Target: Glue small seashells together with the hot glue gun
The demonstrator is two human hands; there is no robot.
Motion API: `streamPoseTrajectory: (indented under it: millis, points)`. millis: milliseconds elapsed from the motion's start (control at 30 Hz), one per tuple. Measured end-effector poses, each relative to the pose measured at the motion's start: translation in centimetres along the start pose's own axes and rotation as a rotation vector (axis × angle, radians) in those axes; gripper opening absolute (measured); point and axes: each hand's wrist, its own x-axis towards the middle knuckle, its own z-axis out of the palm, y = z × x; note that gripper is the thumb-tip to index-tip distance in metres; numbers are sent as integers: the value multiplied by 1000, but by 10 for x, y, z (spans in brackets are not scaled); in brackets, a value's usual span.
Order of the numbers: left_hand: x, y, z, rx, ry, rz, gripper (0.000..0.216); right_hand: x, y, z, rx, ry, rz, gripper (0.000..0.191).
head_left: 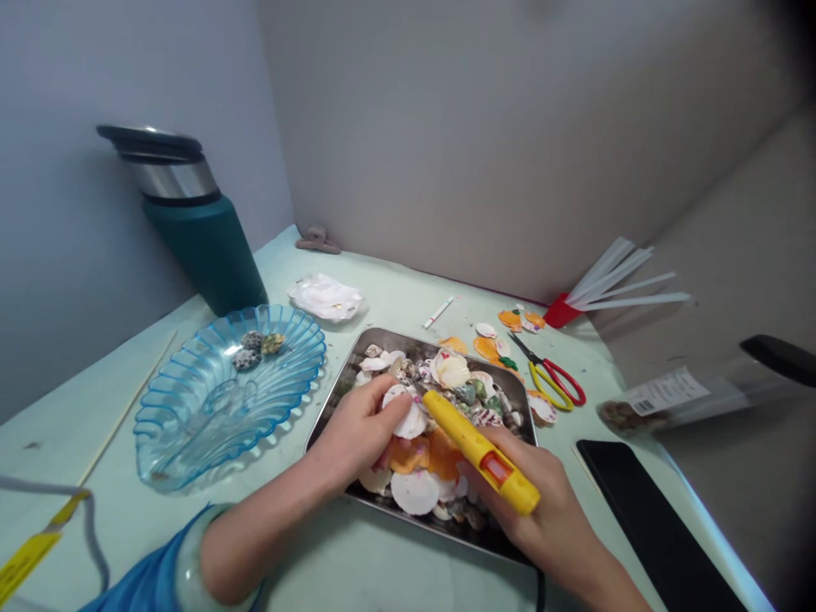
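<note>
My left hand point(363, 425) is closed on a white scallop shell point(408, 414), gripped near its edge over a metal tray point(363, 344). My right hand point(541, 484) is wrapped round a yellow pen-shaped tool point(468, 438) with a red-orange part on its side. Its narrow tip points at the held shell; I cannot tell whether they touch. Under both hands the tray is heaped with shells, among them an orange scallop shell point(410, 456), a large white shell point(414, 493) and small green spiral shells point(478, 389).
On the left are a blue clear dish point(191, 459) with several small shells and a teal bottle point(197, 242). At right lie scissors point(554, 378), a red cup point(561, 312) of translucent sticks point(612, 276), a black phone-like slab point(643, 518) and a clear bag point(676, 404).
</note>
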Motion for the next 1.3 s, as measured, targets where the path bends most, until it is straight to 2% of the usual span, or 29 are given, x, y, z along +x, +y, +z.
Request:
streamPoseTrajectory:
  millis: [233, 500, 833, 1100, 1300]
  points:
    - [0, 0, -1, 31, 35, -2, 24, -1, 2, 1, 33, -2, 1, 20]
    - [0, -2, -3, 69, 8, -12, 26, -3, 1, -1, 31, -23, -4, 16]
    - [0, -6, -3, 59, 17, 67, 24, -2, 1, -1, 68, -16, 5, 20]
    - [-3, -5, -4, 264, 132, 200, 28, -8, 7, 1, 50, 12, -28, 24]
    - [-5, -3, -4, 397, 192, 227, 26, -7, 5, 0, 51, 28, -45, 23]
